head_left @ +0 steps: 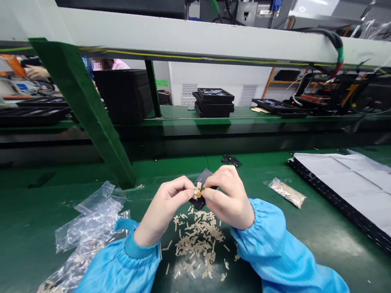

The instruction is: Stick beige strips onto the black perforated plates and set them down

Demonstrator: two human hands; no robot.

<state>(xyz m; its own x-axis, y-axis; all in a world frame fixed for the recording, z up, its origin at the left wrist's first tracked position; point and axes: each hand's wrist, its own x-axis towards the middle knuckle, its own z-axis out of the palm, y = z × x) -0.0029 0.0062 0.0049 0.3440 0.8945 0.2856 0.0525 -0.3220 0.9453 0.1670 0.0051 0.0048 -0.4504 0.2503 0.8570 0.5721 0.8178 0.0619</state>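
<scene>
My two hands meet above the green bench, both in blue sleeves. My left hand (165, 207) pinches a small yellowish strip (197, 192) at its fingertips. My right hand (226, 196) is closed round a small dark flat part (202, 179), which the strip touches. Directly beneath them lies a loose pile of small tan strips (198, 242) on the bench.
Crumpled clear plastic bags (84, 225) lie at the left, some holding tan strips. A small clear packet (287, 192) sits to the right, a flat black tray with white sheets (359, 193) beyond it. A green post (85, 112) stands ahead. Stacked black trays (213, 102) and another person are farther back.
</scene>
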